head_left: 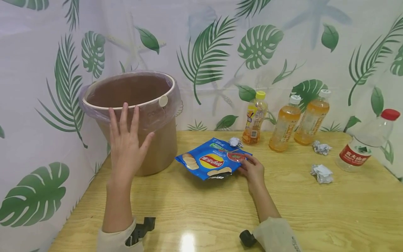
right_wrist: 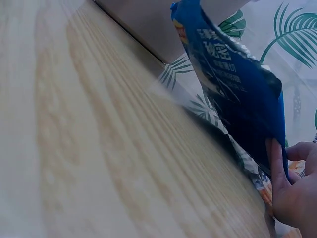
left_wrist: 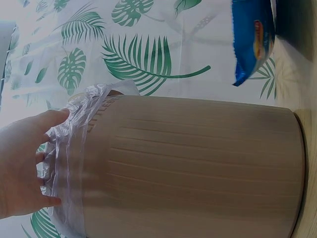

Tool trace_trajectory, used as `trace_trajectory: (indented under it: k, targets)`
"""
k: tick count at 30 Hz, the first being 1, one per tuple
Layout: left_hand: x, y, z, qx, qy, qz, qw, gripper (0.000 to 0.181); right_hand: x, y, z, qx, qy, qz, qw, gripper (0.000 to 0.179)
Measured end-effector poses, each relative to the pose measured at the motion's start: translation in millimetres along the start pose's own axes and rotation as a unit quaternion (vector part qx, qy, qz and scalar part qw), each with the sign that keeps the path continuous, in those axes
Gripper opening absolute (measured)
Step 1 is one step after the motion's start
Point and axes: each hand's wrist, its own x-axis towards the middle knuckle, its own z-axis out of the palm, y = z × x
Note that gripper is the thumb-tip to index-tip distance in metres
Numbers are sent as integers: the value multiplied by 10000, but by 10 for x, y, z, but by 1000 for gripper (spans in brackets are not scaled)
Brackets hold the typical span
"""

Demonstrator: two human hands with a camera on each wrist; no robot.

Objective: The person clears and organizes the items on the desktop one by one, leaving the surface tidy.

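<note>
A blue Lay's chip bag, torn along its near edge, is pinched at its right corner by my right hand. The bag is raised off the table in the right wrist view, where my right hand has fingers on both its faces. My left hand is spread with straight fingers against the near rim of a brown trash bin. A clear plastic liner folds over the bin's rim, and my left hand's fingertips lie at it in the left wrist view.
Behind the bag stand a yellow-capped bottle and two white-capped bottles of orange drink. A red-capped clear bottle leans at the right. Crumpled paper balls lie on the wooden table. A leaf-patterned sheet hangs behind.
</note>
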Motion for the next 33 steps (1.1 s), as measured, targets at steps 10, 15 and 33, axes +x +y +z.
trace_trajectory:
  k: [10, 15, 33]
  targets:
    - [8, -6, 4, 29, -9, -13, 10000, 78, -13, -25, 0, 517, -243, -12, 9984, 46]
    - [5, -5, -1, 30, -51, -21, 10000, 78, -19, -30, 1, 651, -320, -43, 9974, 46]
    - [2, 5, -10, 50, -130, -65, 9999, 78, -20, -41, 10, 956, -384, -283, 9943, 47]
